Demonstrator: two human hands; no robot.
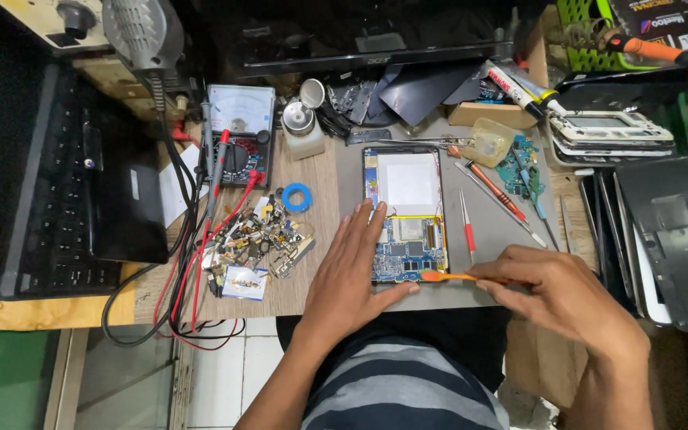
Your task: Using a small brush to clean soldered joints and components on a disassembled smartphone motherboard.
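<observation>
The opened tablet (405, 213) lies on the grey mat (487, 239) mid-bench, the left hand (349, 275) pressed flat with fingers released beside its circuit board, the right hand (555, 291) pinching an orange brush (447, 276) at its lower edge.

The opened tablet (406, 213) lies on the mat (487, 263) straight before me, its circuit board at the near end. My left hand (349, 275) rests flat on the tablet's near left corner; my right hand (555, 291) is to the right, holding a thin tool (446, 276) whose tip touches the tablet's near edge. Tweezers (467, 227) lie just right of the tablet, a screwdriver (494, 195) beyond them. A heap of small parts (260, 239) sits left of my left hand, a multimeter (238, 135) behind it, a keyboard (61, 183) far left.
</observation>
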